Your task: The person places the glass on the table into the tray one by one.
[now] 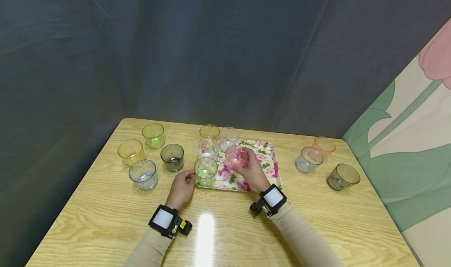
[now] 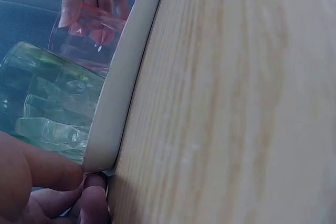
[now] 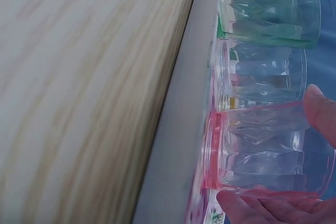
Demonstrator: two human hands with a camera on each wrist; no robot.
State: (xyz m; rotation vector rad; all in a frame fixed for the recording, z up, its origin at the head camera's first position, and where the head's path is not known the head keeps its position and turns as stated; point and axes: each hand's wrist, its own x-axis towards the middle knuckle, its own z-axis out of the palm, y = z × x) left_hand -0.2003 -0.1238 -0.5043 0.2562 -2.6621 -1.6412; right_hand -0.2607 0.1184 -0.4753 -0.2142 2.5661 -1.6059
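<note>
A flowered tray (image 1: 268, 169) lies at the middle of the table. My right hand (image 1: 254, 174) holds a pink glass (image 1: 233, 154) upright over the tray, thumb and fingers on opposite sides of it. In the right wrist view, the base of this pink glass (image 3: 212, 150) is right at the tray surface. My left hand (image 1: 181, 188) is at the tray's front left corner; the left wrist view has its thumb and curled fingers pinching the tray rim (image 2: 113, 108). Just beside those fingers stands a green glass (image 1: 205, 173) on the tray, with a clear glass (image 1: 208, 146) behind it.
Another clear glass (image 1: 229, 140) and an amber glass (image 1: 209, 130) stand farther back. To the left are green (image 1: 154, 137), yellow (image 1: 131, 152), grey (image 1: 172, 159) and bluish (image 1: 143, 176) glasses. To the right are bluish (image 1: 307, 161), orange (image 1: 325, 145) and smoky (image 1: 341, 177) ones.
</note>
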